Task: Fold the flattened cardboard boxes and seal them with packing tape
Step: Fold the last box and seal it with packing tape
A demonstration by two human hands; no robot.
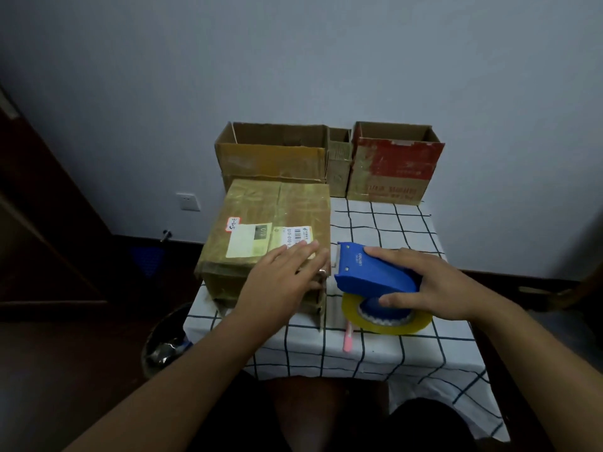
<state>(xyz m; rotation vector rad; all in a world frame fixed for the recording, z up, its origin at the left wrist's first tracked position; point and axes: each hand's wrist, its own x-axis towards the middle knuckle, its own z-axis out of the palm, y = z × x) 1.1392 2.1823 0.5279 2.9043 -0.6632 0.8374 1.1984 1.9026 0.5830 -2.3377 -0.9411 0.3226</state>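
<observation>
A closed cardboard box (261,210) with shipping labels on top stands at the table's left. My left hand (284,275) lies flat on its near right corner, fingers straight. Just right of the box, my right hand (427,285) grips a blue tape dispenser (368,272) carrying a roll of yellowish packing tape (385,324). The dispenser's front end points at the box's right side, close to it.
Three open cardboard boxes stand along the wall: a plain brown one (274,158), a narrow one (339,164) and a red-printed one (394,164). A pink pen (347,339) lies on the checked tablecloth (391,230). A waste bin (166,344) sits on the floor at left.
</observation>
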